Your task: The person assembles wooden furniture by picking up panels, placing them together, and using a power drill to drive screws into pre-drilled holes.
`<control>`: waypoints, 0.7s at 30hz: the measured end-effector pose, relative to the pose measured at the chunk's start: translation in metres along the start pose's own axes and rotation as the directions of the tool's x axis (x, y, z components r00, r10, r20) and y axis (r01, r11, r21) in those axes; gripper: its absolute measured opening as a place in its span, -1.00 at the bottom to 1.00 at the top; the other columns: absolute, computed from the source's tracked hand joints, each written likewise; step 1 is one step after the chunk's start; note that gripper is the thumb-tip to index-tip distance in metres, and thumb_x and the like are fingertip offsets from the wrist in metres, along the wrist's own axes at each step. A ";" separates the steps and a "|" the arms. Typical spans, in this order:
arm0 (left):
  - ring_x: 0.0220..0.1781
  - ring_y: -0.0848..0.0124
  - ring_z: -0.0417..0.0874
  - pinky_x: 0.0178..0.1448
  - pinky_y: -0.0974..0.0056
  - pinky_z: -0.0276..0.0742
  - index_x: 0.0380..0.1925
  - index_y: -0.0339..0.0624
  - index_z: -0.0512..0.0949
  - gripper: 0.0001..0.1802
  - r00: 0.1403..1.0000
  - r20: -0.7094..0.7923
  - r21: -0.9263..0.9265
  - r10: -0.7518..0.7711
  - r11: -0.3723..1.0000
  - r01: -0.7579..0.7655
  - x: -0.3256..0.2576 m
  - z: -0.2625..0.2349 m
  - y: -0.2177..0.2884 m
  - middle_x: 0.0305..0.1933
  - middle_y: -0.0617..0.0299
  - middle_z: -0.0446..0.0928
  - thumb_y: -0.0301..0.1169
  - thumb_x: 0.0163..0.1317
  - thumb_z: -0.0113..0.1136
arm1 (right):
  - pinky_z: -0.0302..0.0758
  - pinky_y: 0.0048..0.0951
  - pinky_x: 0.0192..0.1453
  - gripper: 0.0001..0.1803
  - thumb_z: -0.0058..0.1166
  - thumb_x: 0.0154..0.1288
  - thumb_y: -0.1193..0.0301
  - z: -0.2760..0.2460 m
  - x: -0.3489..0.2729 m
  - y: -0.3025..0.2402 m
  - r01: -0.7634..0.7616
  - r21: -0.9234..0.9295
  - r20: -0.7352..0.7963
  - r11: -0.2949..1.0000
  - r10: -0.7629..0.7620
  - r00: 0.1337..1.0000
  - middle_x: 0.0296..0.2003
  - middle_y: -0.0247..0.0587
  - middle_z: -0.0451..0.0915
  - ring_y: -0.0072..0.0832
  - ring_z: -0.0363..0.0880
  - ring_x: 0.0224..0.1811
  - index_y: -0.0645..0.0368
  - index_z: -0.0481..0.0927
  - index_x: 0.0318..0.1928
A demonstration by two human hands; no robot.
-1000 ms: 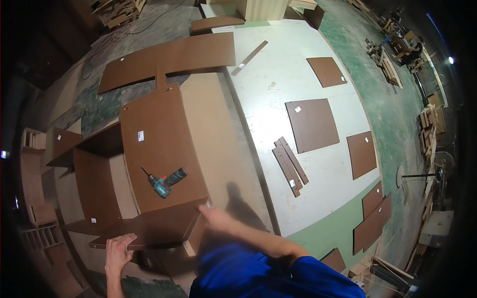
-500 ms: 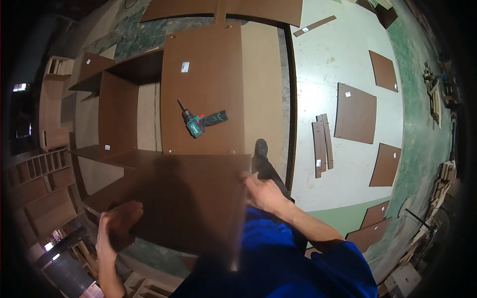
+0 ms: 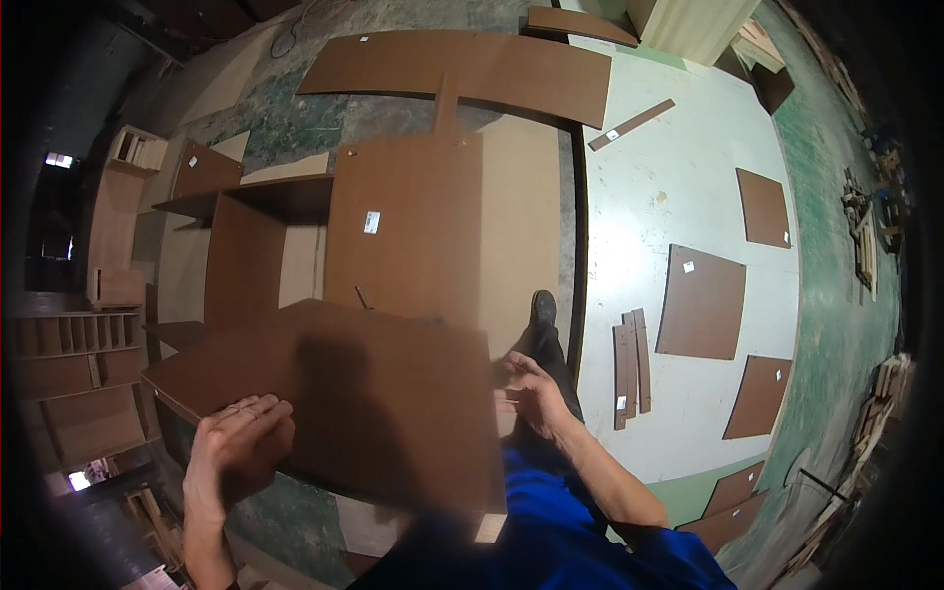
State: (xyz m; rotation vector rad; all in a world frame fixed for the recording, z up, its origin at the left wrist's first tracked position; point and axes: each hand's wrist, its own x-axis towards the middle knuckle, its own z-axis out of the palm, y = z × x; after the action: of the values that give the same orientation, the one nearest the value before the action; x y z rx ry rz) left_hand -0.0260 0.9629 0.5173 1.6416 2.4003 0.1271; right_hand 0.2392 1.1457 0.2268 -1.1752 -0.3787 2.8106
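Observation:
A large brown wood panel (image 3: 393, 413), tilted, fills the near middle, with my shadow across it. My left hand (image 3: 241, 442) is closed on its near left edge, fingers bent over the upper face; the thumb is hidden. Beside the panel's right edge is my right hand (image 3: 536, 393), fingers apart and their tips at the edge. Behind the panel's far edge, the bit of a power drill (image 3: 362, 295) shows; the panel hides most of its body. The drill lies on a brown board (image 3: 403, 226) of a cabinet frame (image 3: 246, 261) on the floor.
A long brown board (image 3: 472, 69) lies across the far side. On the white sheet (image 3: 629, 216) at the right are narrow strips (image 3: 629, 364) and several brown panels (image 3: 703, 300). My shoe (image 3: 543, 307) stands beside the cabinet's dark side edge (image 3: 578, 236). Shelf units (image 3: 84, 334) stand at the left.
The view has shifted, so the scene sits lower. The panel has lifted and now covers most of the drill. My left fingers have bent over its edge; my right hand's fingers have loosened and spread.

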 end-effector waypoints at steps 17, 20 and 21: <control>-0.17 0.16 0.69 -0.11 0.14 0.64 -0.46 -0.18 0.57 -0.87 0.977 -0.158 0.117 0.146 0.985 -0.128 0.176 0.009 -0.037 -0.26 0.15 0.66 -0.64 -0.02 0.25 | 0.50 -0.18 0.10 -0.59 -0.12 0.25 0.31 0.051 0.216 -0.171 -0.122 0.113 -0.101 0.986 0.133 0.986 -0.01 -0.07 0.51 -0.22 0.50 0.01 0.24 0.42 0.07; -0.17 0.18 0.70 -0.10 0.16 0.64 -0.48 -0.19 0.60 -0.98 0.988 -0.138 0.068 0.072 0.996 -0.063 0.194 0.007 -0.061 -0.26 0.15 0.67 -0.52 0.08 0.20 | 0.54 -0.15 0.08 -0.58 -0.19 0.29 0.31 0.081 0.234 -0.192 -0.115 0.134 -0.073 0.984 0.125 0.989 -0.02 -0.01 0.51 -0.19 0.51 -0.01 0.28 0.40 0.08; -0.17 0.18 0.70 -0.10 0.17 0.64 -0.48 -0.20 0.61 -0.93 0.991 -0.125 0.053 0.044 0.998 -0.038 0.200 0.006 -0.069 -0.26 0.15 0.67 -0.48 0.09 0.17 | 0.54 -0.14 0.09 -0.59 -0.19 0.29 0.32 0.099 0.236 -0.206 -0.119 0.156 -0.049 0.980 0.128 0.991 -0.03 0.00 0.51 -0.18 0.51 -0.01 0.29 0.40 0.07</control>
State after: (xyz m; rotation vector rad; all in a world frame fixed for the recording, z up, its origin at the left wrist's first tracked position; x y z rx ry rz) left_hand -0.1566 1.1227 0.4696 1.7557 2.4822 0.1838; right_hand -0.0028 1.3634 0.1830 -1.2860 -0.0858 2.8391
